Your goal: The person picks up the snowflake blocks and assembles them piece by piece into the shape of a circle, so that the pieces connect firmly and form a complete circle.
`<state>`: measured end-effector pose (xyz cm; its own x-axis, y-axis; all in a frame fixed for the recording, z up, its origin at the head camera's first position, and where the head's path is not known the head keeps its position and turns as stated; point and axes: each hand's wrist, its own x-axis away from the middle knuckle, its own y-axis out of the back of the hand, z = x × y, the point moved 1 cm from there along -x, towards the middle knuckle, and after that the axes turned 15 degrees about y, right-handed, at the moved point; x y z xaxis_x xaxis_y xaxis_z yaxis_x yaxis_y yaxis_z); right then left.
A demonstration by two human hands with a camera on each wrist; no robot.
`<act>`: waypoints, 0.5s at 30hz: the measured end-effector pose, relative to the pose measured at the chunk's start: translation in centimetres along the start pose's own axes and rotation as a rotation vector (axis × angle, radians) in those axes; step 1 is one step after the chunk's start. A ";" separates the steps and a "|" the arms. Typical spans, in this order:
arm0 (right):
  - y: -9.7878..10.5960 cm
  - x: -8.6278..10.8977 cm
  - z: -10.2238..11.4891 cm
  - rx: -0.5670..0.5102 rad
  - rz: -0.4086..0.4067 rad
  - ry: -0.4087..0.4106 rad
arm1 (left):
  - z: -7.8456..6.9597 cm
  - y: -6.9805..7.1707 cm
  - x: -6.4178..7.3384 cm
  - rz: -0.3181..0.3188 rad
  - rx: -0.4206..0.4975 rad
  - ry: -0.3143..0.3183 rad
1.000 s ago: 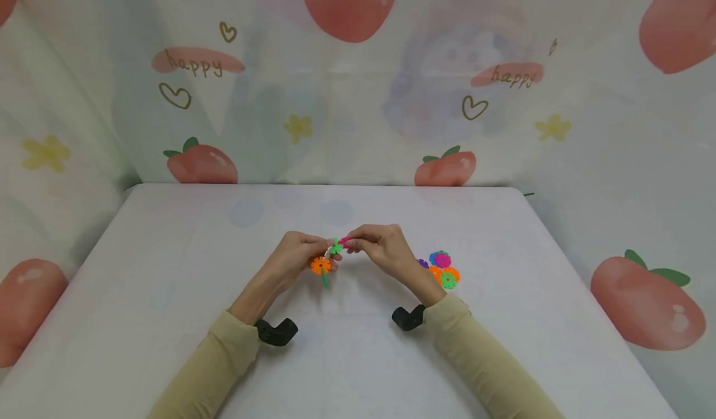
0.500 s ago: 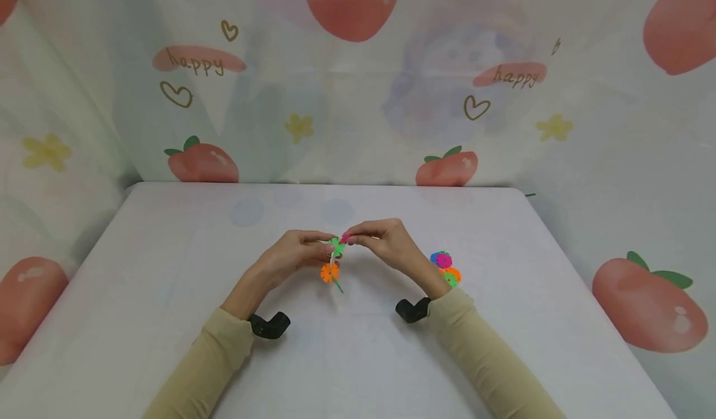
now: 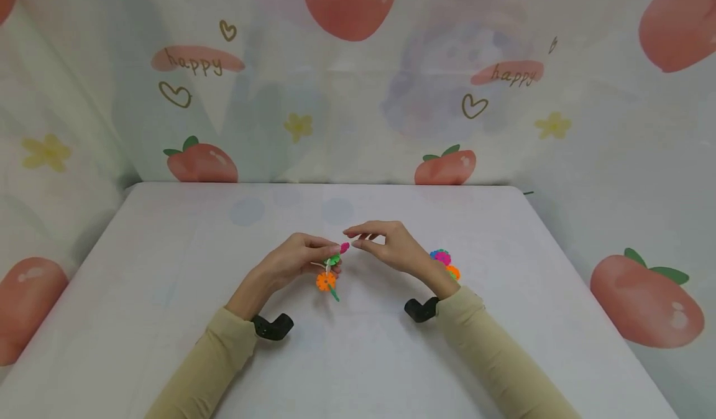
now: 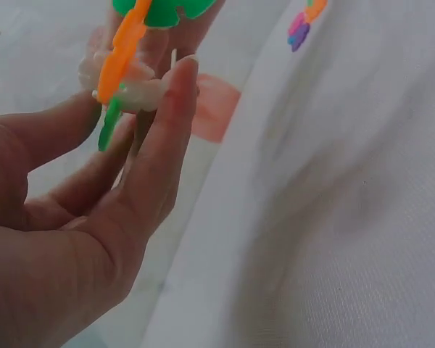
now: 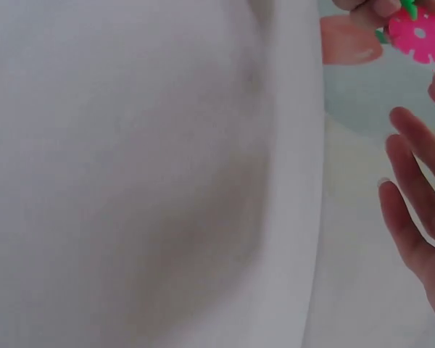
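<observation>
A chain of interlocking snowflake discs is pinched by my left hand (image 3: 296, 260) over the middle of the table. At its upper end sits a pink disc (image 5: 419, 35), joined to a green disc (image 3: 332, 260). Below follow a white disc (image 4: 141, 94), an orange disc (image 3: 325, 281) and another green disc (image 3: 334, 294) hanging lowest. In the left wrist view the orange one shows edge-on. Just right of the pink disc is my right hand (image 3: 391, 245), fingers parted, with nothing between them. The right wrist view shows those fingers (image 5: 413, 174) spread apart from the disc.
Beyond my right forearm several loose discs lie in a small pile, among them a pink disc (image 3: 442, 258) and an orange disc (image 3: 454, 272). A white cloth covers the table (image 3: 358, 357). A patterned curtain (image 3: 358, 108) stands behind its far edge.
My right hand has let go of the pink disc and drawn slightly right with its fingers opening. My left fingers have shifted up the chain, which hangs a little lower.
</observation>
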<state>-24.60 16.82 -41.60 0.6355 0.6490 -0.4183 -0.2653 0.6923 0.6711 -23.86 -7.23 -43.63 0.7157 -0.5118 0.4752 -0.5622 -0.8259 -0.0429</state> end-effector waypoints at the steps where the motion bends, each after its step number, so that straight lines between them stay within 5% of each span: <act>1: 0.3 0.2 0.0 0.007 -0.001 -0.013 | 0.0 0.0 0.0 -0.007 0.008 0.009; 15: 4.7 6.0 -2.2 0.175 0.092 -0.267 | -0.1 0.6 0.2 -0.060 0.059 0.032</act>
<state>-23.65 24.66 -42.29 0.7885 0.5844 -0.1916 -0.2161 0.5548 0.8034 -24.11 -7.75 -43.50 0.7336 -0.4536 0.5061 -0.4921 -0.8681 -0.0648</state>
